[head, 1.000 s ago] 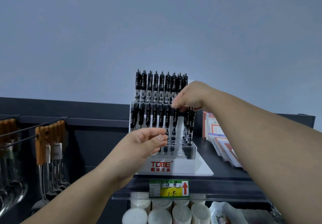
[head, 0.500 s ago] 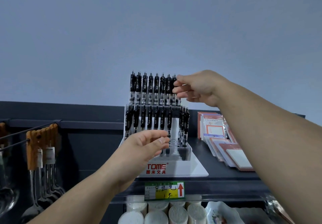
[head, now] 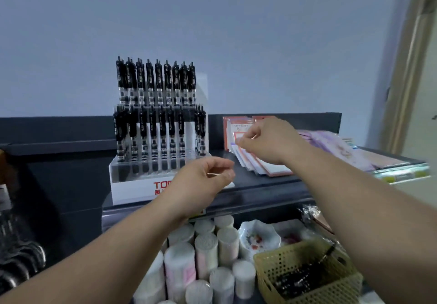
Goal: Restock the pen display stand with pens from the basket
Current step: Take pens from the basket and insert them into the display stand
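The clear pen display stand (head: 132, 188) with a white base stands on a dark shelf. Black pens (head: 156, 83) fill its upper row. Its lower row (head: 153, 133) shows an open gap near the right end. A yellow-green perforated basket (head: 267, 270) sits at the lower right with several black pens (head: 295, 280) inside. My left hand (head: 203, 180) hovers in front of the stand's right corner, fingers loosely curled, holding nothing. My right hand (head: 267, 143) hangs to the right of the stand, in front of the notepads, loosely curled and empty.
Notepads (head: 260, 169) lean on the dark shelf (head: 260, 190) right of the stand, and purple packets (head: 331, 147) lie farther right. Below are white cotton-swab tubes (head: 205, 251) and a flowered dish (head: 257, 235). Metal utensils (head: 21, 256) hang at the left.
My right hand has left the upper row of pens and dropped down to the right, empty. The view has tilted down and right, bringing the basket into sight.
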